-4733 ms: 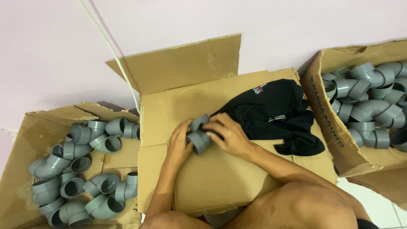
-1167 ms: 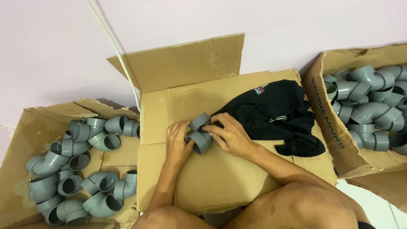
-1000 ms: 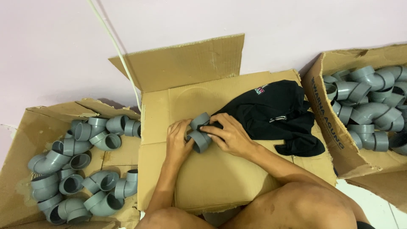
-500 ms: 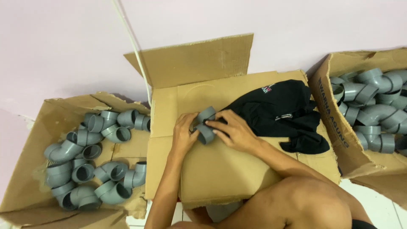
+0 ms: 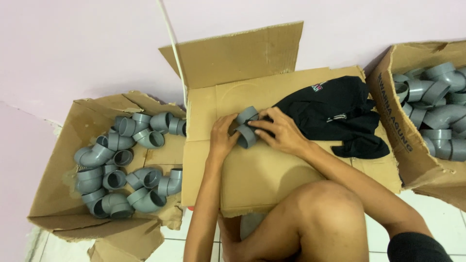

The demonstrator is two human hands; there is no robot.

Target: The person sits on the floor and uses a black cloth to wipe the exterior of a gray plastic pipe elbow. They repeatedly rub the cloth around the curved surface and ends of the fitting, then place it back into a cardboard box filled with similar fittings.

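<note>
Three cardboard boxes are in the scene: a left box (image 5: 58, 194), a closed middle box (image 5: 272, 179) and a right box (image 5: 412, 160). One black cloth (image 5: 335, 111) lies on the middle box, and one grey pipe elbow (image 5: 246, 128) sits between two hands there. The left box holds roughly fifteen grey elbows (image 5: 126, 170); those in the right box are cut off and cannot be counted.

Place: plain room floor – makeshift packing spot
Signs: white tiled floor (image 5: 439, 223), pink wall (image 5: 73, 43), torn brown cardboard boxes (image 5: 63, 194) of grey plastic pipe elbows (image 5: 121, 170)

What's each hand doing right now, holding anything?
Left hand: closed on the grey pipe elbow from its left side.
Right hand: fingers on the same elbow, steadying it on the cardboard box.
</note>
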